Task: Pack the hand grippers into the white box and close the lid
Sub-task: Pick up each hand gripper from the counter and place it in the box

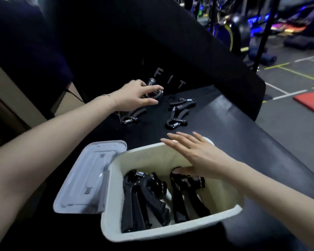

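The white box (225,207) stands open at the near edge of the black bench, its lid (87,178) swung out to the left. Inside lie black hand grippers, one at the left (143,200) and one at the right (185,196). My right hand (194,153) hovers flat over the box's far rim, fingers straight, holding nothing. My left hand (138,94) reaches to the far side and curls its fingers round a hand gripper with a metal spring (153,87). Three more grippers lie loose on the bench: (132,116), (182,103), (176,118).
The black padded bench (234,127) has an upright black backrest (134,42) printed with white letters behind the grippers. Gym floor with painted lines and a red mat (312,102) lies to the right, with machines further back.
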The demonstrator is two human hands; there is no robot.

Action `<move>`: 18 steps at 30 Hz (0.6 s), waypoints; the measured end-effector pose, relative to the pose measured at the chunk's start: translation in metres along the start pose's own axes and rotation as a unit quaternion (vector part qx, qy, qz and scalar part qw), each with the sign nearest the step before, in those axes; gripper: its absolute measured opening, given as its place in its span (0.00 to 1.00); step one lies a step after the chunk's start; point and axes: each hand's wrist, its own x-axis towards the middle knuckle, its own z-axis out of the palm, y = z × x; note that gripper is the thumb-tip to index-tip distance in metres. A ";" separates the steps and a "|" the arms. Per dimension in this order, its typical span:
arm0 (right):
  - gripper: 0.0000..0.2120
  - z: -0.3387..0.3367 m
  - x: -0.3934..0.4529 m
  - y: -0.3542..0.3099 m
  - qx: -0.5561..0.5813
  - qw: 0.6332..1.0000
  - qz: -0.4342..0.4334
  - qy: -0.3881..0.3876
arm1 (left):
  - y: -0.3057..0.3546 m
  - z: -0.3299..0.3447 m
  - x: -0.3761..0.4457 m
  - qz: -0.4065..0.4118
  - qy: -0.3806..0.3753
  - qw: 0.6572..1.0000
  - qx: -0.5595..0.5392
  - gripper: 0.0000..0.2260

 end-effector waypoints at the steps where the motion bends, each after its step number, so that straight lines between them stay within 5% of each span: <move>1: 0.41 -0.003 -0.002 -0.001 -0.005 1.000 0.004 0.014 | 0.009 -0.009 -0.009 0.009 0.008 1.000 -0.007 0.22; 8: 0.49 -0.038 -0.017 -0.011 -0.029 0.987 0.043 0.150 | 0.071 -0.043 -0.076 0.057 0.057 0.971 -0.225 0.20; 11: 0.51 -0.061 -0.024 -0.016 -0.030 0.978 0.051 0.202 | 0.097 -0.036 -0.101 0.056 0.082 0.895 -0.435 0.18; 15: 0.53 -0.078 -0.033 -0.024 -0.048 0.975 0.039 0.212 | 0.119 -0.018 -0.122 0.000 0.060 0.734 -0.676 0.20; 18: 0.54 -0.083 -0.040 -0.030 -0.069 0.978 0.035 0.196 | 0.126 -0.006 -0.132 -0.015 0.058 0.682 -0.729 0.20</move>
